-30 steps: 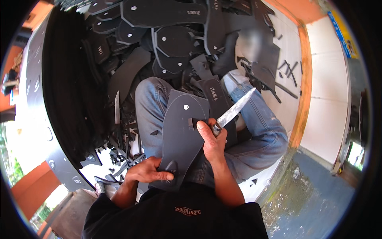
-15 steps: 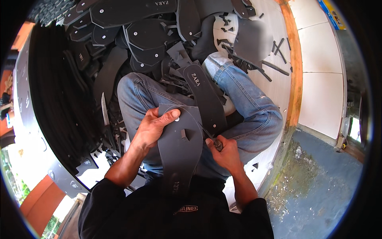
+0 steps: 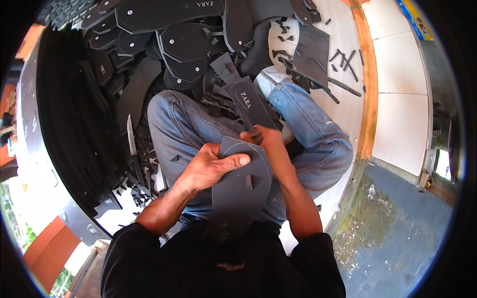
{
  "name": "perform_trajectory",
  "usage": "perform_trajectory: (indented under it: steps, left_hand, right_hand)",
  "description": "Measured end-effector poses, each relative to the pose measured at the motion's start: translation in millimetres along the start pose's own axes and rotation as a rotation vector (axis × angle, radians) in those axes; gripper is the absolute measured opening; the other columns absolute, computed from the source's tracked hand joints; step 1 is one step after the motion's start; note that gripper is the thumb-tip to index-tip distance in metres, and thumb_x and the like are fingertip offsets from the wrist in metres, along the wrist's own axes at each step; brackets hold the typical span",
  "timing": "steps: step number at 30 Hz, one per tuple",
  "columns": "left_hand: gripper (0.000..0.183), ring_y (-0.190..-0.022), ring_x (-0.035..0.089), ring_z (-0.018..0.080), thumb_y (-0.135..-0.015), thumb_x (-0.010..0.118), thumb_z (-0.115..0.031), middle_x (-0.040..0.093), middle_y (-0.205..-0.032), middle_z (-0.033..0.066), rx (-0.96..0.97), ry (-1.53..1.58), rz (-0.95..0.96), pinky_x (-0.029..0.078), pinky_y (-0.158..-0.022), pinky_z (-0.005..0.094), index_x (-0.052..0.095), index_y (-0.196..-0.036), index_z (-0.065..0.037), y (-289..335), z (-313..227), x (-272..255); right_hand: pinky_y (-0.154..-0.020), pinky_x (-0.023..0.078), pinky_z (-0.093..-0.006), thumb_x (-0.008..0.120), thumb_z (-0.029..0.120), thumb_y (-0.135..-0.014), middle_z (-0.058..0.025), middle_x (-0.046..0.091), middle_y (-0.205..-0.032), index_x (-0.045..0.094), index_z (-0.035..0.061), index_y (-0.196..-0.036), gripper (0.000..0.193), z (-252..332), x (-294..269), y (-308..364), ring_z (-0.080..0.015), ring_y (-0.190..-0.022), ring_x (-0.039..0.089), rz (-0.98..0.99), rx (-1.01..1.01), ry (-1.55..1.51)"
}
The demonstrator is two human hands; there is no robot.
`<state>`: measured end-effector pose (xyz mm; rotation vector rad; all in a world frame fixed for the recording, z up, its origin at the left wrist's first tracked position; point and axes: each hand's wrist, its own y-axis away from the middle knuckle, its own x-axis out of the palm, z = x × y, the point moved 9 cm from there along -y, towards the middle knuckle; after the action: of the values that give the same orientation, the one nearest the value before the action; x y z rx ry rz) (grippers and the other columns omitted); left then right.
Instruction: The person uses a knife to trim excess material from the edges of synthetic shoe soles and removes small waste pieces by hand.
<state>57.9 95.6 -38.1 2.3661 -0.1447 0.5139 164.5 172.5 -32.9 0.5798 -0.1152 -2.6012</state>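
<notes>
I sit with a dark grey foam sandal sole (image 3: 243, 196) standing on my lap against my jeans (image 3: 318, 129). My left hand (image 3: 211, 169) grips the sole's left edge, its thumb lying across the face. At the sole's top edge my right hand (image 3: 268, 144) is a closed fist around a knife handle (image 3: 255, 132). The blade is hidden behind the sole. A second black sole with white lettering (image 3: 248, 104) lies between my knees, just beyond my right hand.
Many black cut soles (image 3: 184, 44) are piled ahead of my knees. Black foam sheets (image 3: 74, 109) are stacked at the left, and a spare knife (image 3: 130, 136) lies beside them. Offcuts (image 3: 343, 59) litter the white tiled floor. An orange kerb (image 3: 368, 84) borders lower blue-grey concrete (image 3: 397, 223).
The sole has swung upright in my lap. My left hand went from its lower end to its upper left edge. The knife blade, held out and visible a second ago, is now hidden behind the sole.
</notes>
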Motion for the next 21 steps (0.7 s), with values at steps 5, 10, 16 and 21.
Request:
perform_trajectory:
  steps: [5,10,16,21]
  left_hand:
    - [0.043,-0.065,0.061,0.0102,-0.089,0.057,-0.040,0.066,-0.075,0.0050,0.048,0.041,-0.032,0.050,-0.060,0.0229,0.063,-0.100,0.002,-19,14,-5]
    - [0.027,-0.062,0.054,0.0111,-0.089,0.058,-0.028,0.059,-0.078,0.0084,0.447,0.586,0.043,0.042,-0.048,0.0231,0.055,-0.102,-0.005,-62,14,-7]
    - [0.022,-0.047,0.040,0.0079,-0.088,0.061,-0.028,0.046,-0.062,0.0006,0.293,0.563,0.046,0.030,-0.040,0.0216,0.054,-0.086,-0.008,-52,19,73]
    - [0.030,-0.042,0.035,0.0079,-0.088,0.059,-0.036,0.042,-0.055,-0.0005,0.154,0.650,-0.017,0.027,-0.038,0.0210,0.054,-0.089,-0.006,-50,35,69]
  right_hand:
    - [-0.041,0.031,-0.0222,0.066,0.027,-0.083,0.0006,0.055,-0.061,0.062,0.0030,-0.077,0.025,-23,-19,12,-0.0048,-0.046,0.044,0.117,0.411,-0.562]
    - [-0.039,0.031,-0.0208,0.067,0.017,-0.083,0.0004,0.053,-0.064,0.061,0.0020,-0.080,0.017,-18,-88,23,-0.0057,-0.046,0.043,-0.454,0.284,-0.735]
    - [-0.042,0.031,-0.0222,0.064,0.019,-0.087,0.0023,0.050,-0.057,0.056,0.0005,-0.076,0.023,-6,-71,67,-0.0062,-0.045,0.039,-0.509,0.142,-0.416]
    - [-0.042,0.032,-0.0292,0.066,0.026,-0.085,-0.0054,0.044,-0.047,0.051,0.0000,-0.065,0.036,-43,-90,110,-0.0119,-0.042,0.038,-0.450,0.317,0.155]
